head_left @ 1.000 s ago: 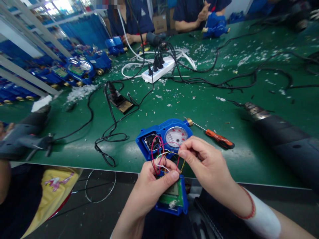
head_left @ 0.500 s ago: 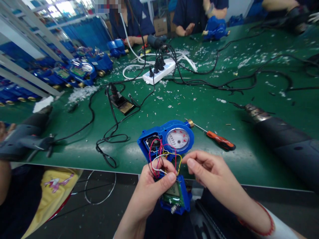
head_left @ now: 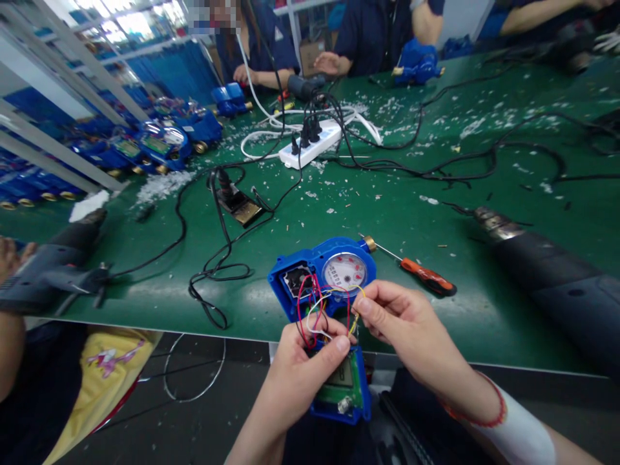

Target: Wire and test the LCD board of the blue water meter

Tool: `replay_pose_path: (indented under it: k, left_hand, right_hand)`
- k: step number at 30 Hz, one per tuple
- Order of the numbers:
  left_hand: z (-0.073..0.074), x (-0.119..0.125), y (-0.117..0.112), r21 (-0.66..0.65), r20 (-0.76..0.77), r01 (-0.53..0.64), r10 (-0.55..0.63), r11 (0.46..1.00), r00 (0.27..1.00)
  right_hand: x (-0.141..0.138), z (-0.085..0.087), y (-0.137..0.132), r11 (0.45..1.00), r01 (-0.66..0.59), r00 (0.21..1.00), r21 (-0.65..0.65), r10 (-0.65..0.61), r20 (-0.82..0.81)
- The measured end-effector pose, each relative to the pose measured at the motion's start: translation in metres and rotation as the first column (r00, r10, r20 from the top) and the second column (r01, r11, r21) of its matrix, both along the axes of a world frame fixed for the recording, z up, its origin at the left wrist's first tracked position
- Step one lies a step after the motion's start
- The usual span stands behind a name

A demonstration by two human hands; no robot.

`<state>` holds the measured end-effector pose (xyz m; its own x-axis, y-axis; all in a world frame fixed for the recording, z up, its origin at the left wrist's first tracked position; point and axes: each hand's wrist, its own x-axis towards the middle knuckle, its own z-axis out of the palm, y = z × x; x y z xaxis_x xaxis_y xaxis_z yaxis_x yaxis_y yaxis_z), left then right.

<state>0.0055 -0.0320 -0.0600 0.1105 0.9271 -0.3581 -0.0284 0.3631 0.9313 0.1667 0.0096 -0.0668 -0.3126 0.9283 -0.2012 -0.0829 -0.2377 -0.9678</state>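
R hand (head_left: 407, 326), clear of the loose wires (head_left: 309, 318) a moment ago, now pinches the yellow wire (head_left: 354, 321) betw. thumb & fingertips, so both hands are on the wiring at once. L hand (head_left: 310, 361) has thumb pressed to fingers at top edge of circuit-board housing (head_left: 361, 387), pinching some of the loose wires, can't tell which. Blue meter (head_left: 334, 245) lies dial-up on green bench (head_left: 411, 219) nr front edge, wired to housing; screwdriver (head_left: 427, 278) just beside its brass fitting (head_left: 369, 243), untouched.
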Motion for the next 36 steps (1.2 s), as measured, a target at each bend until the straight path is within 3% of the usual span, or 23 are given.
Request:
replay_pose_path:
  k: [4, 11, 20, 27, 32, 36]
  left_hand:
    - [0.003, 0.003, -0.001, 0.021, -0.051, -0.011, 0.012, 1.000, 0.999]
    - [0.001, 0.006, -0.006, 0.105, -0.123, -0.025, 0.038, 0.994, 0.992]
    - [0.000, 0.012, -0.006, 0.162, -0.161, -0.144, 0.170, 0.976, 0.972]
    - [0.000, 0.015, -0.004, 0.113, -0.137, -0.137, 0.152, 0.984, 0.979]
    - [0.000, 0.017, -0.004, 0.080, -0.133, -0.197, 0.207, 0.977, 0.969]
    - [-0.001, 0.016, -0.005, 0.052, -0.084, -0.231, 0.234, 0.972, 0.968]
  right_hand:
    - [0.000, 0.003, 0.000, 0.998, 0.019, 1.000, -0.067, -0.020, -0.006]
    - [0.004, 0.010, -0.010, 0.990, -0.105, 0.983, -0.098, 0.119, 0.140]
    - [0.012, 0.008, -0.014, 0.979, -0.134, 0.973, -0.156, 0.159, 0.164]
    - [0.009, 0.003, -0.015, 0.996, -0.037, 0.986, -0.085, 0.050, 0.158]
    - [0.011, 0.001, -0.018, 0.998, -0.042, 0.960, 0.038, 0.030, 0.279]
    - [0.016, 0.002, -0.017, 0.995, -0.086, 0.983, 0.045, 0.077, 0.169]
